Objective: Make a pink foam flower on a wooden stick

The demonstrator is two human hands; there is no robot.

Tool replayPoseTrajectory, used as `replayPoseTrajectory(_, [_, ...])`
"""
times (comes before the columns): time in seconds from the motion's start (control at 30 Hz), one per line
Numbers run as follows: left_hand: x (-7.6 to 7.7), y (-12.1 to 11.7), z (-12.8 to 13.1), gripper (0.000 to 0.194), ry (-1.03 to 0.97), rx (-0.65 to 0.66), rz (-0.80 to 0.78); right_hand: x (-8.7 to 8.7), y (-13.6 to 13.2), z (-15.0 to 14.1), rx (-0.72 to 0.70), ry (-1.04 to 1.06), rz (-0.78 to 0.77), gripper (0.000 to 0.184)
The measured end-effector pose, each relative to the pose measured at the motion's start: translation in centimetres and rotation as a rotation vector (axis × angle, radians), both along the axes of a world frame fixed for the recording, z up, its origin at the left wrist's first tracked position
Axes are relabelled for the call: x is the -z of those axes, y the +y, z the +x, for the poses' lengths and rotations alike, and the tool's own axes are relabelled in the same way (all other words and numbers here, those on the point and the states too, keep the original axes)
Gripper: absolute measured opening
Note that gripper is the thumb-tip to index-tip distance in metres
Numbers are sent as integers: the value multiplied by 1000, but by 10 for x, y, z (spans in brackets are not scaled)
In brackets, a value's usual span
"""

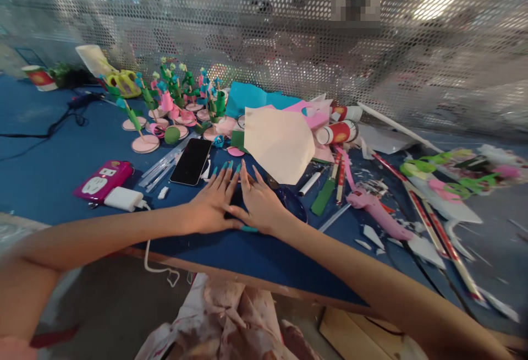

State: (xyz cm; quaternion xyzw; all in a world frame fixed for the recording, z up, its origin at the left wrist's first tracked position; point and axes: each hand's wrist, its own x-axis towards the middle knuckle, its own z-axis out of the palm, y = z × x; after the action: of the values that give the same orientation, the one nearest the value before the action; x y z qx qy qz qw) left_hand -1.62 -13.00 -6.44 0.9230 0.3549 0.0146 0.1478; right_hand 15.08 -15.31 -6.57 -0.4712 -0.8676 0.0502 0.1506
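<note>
My left hand [211, 201] lies flat on the blue table with its fingers stretched forward. Beside it my right hand [264, 203] rests the same way, and the two hands touch or overlap at the thumbs. Neither holds anything. Just past my left fingers lies a black phone [192, 161]. A cream sheet of paper [280, 142] lies beyond my right fingertips. A dark blue roll or ring [297, 203], partly covered by my right hand, sits by the wrist, with a white marker [310, 183] near it.
Several paper flowers on round pink bases [145, 143] stand at the back left. A magenta power socket [105, 181] with a white charger [124, 198] is at left. Paper cups [337, 132], a pink glue gun [379, 214], red-white strips [429, 222] and scraps lie right. Perforated metal mesh [247, 35] rises behind.
</note>
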Motion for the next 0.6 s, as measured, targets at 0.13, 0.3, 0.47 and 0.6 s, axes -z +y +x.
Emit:
replayPoseTrajectory(0.13, [-3,-5,1,117,20,-4,-2,-1,-3,0,-18,15,-15,104])
replayPoseTrajectory(0.3, [1,-31,-8,117,14,70,47,-6,-33,9,-99,62,-53,108])
replayPoseTrajectory(0.47, [0,3,-9,92,-34,22,54,-24,-26,31,-6,188,34,83])
replayPoseTrajectory(0.6, [7,34,-10,82,-172,-56,-2,-36,-17,54,50,401,81,64])
